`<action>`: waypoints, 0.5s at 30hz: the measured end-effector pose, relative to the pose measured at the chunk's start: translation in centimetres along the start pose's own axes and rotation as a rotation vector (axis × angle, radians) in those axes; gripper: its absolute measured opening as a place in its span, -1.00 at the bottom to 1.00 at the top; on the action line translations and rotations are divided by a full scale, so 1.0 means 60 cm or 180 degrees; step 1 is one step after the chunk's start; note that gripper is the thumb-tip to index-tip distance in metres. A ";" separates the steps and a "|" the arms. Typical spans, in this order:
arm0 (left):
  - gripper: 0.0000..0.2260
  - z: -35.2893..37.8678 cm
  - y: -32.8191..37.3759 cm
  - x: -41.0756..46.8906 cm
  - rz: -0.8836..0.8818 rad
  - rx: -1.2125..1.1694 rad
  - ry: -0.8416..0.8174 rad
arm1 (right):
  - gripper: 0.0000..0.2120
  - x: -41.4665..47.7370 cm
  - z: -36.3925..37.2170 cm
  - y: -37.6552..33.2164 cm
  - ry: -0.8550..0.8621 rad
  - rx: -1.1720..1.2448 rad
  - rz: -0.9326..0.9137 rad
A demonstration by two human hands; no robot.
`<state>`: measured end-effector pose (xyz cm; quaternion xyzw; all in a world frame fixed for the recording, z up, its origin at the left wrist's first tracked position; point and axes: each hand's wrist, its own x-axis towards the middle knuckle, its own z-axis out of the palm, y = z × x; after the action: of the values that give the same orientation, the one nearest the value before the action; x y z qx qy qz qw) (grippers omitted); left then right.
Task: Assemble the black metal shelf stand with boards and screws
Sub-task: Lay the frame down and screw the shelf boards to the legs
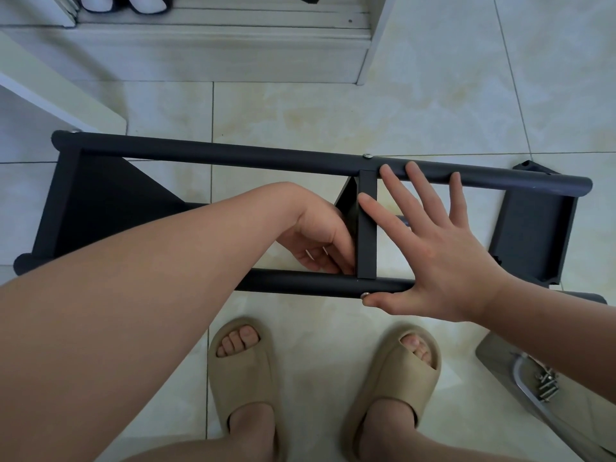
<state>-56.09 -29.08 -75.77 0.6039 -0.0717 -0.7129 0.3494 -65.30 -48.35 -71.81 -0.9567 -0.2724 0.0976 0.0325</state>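
The black metal shelf stand (233, 155) lies on its side on the tiled floor, two long tubes running left to right. Three black boards sit between the tubes: left (100, 201), middle (366, 228), right (533, 228). My left hand (320, 241) reaches inside the frame, fingers curled against the middle board where it meets the near tube (300, 283). My right hand (430, 241) is spread flat over the frame, fingertips at the far tube, thumb beside a silver screw head (365, 295) on the near tube. Another screw head (367, 156) shows on the far tube.
A metal dish (520, 378) holding several loose screws (546, 385) sits on the floor at the lower right. My feet in beige slippers (243, 371) stand just before the frame. White furniture (50, 91) is at the left, a white base and step (200, 45) behind.
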 end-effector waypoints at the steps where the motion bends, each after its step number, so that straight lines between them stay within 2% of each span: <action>1: -0.73 -0.001 0.000 0.000 -0.0024 0.0019 -0.0006 | 0.07 0.000 0.000 0.000 -0.0007 0.0000 0.0001; 5: -0.84 -0.005 0.000 -0.002 0.0036 -0.0163 -0.0100 | 0.08 -0.001 0.000 0.001 -0.0033 -0.0001 0.0010; 15: -0.89 -0.002 0.000 0.000 0.0004 -0.0059 -0.0069 | 0.08 0.000 0.001 0.000 -0.0026 -0.0009 -0.0002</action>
<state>-56.00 -29.06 -75.77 0.5928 -0.0693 -0.7197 0.3545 -65.29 -48.37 -71.84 -0.9562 -0.2729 0.1011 0.0300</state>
